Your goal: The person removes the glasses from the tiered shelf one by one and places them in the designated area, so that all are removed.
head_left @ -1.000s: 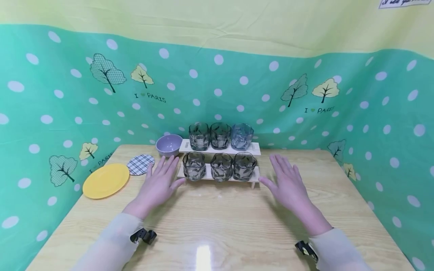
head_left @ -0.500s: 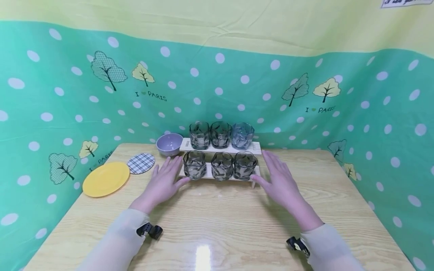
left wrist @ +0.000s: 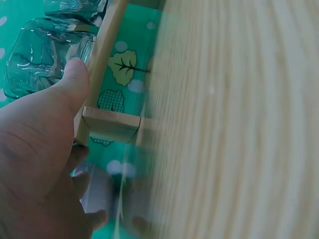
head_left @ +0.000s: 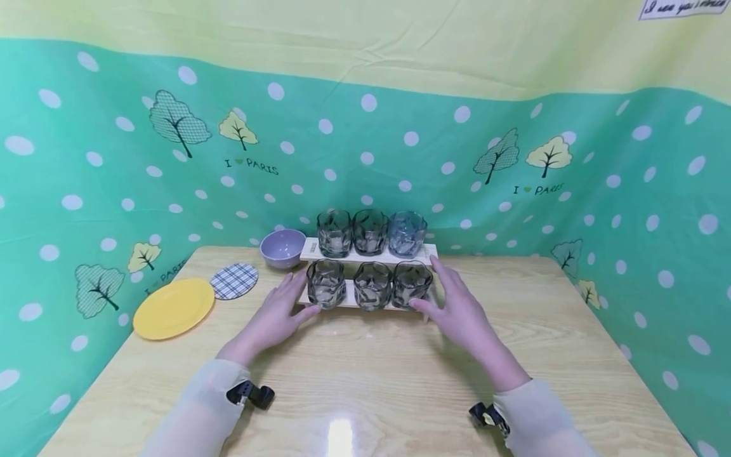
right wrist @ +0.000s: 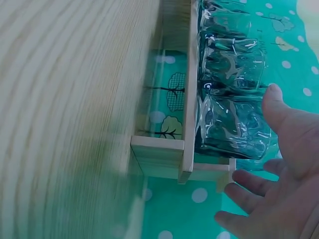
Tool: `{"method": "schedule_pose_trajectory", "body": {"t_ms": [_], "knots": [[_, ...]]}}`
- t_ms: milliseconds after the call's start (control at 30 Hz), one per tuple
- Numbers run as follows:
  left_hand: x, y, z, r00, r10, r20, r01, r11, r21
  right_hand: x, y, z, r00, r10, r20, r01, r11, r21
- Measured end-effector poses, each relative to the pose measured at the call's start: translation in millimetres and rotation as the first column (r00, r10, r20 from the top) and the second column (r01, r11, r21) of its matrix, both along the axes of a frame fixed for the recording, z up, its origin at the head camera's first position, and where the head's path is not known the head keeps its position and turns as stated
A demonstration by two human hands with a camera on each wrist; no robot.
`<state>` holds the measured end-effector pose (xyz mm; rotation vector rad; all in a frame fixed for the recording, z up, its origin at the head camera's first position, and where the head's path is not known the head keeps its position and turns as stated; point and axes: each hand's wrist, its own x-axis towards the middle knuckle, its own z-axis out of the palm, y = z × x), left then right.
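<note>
A two-tier wooden rack (head_left: 311, 248) holds drinking glasses, three on each shelf. Most are smoky grey; the glass at the right of the upper shelf (head_left: 407, 233) looks bluish. My left hand (head_left: 274, 317) is at the rack's left end, its thumb in front of the lower left glass (head_left: 326, 284) and its fingers beside the rack. In the left wrist view the thumb overlaps that glass (left wrist: 42, 62); contact is unclear. My right hand (head_left: 465, 317) is at the right end, fingers spread and thumb near the lower right glass (head_left: 411, 284). The right wrist view shows its fingers uncurled.
A purple bowl (head_left: 283, 248) stands just left of the rack. Farther left lie a checked round mat (head_left: 234, 281) and a yellow plate (head_left: 174, 309) on the wooden table (head_left: 371, 368). Behind hangs a green dotted cloth (head_left: 365, 171), close to the rack's back.
Both hands have moved inward towards the rack's ends, the right hand farther than the left. The glasses and rack have stayed in place.
</note>
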<state>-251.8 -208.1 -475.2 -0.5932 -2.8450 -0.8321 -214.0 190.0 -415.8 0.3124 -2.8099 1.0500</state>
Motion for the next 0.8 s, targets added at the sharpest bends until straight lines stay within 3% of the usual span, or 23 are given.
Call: {"method": "schedule_pose_trajectory", "body": {"t_ms": [267, 567, 800], "knots": [[-0.9, -2.5, -4.5, 1.0, 0.001, -0.012, -0.001, 1.0, 0.031, -1.4, -4.6, -3.1, 0.998, 0.048, 0.032, -0.045, 0.995, -0.085], [1.1, -0.1, -1.9, 0.999, 0.005, -0.031, -0.004, 1.0, 0.028, -6.3, -7.8, -6.1, 0.995, 0.09, 0.047, -0.082, 0.985, -0.153], [4.9, 0.8, -1.1, 1.0, 0.014, -0.001, -0.014, 1.0, 0.024, -9.1, -10.2, -10.4, 0.994, 0.102, 0.046, -0.092, 0.978, -0.185]]}}
